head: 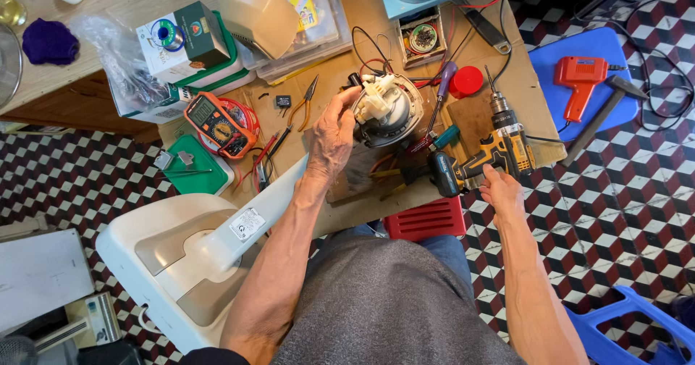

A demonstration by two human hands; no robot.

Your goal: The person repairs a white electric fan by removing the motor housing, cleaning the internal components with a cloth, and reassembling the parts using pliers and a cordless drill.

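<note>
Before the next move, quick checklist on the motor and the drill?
1. Left hand grips the round motor unit: ok, fingers wrapped on its left side.
2. Right hand on the yellow cordless drill: not ok, only touching the handle, no full grip.
3. Drill bit fitted: ok, a bit sticks out of the chuck.
4. Motor wires free of the bit: cannot tell, red and black wires loop close by.
5. Screwdriver clear of the motor: not ok, it lies against it.
</note>
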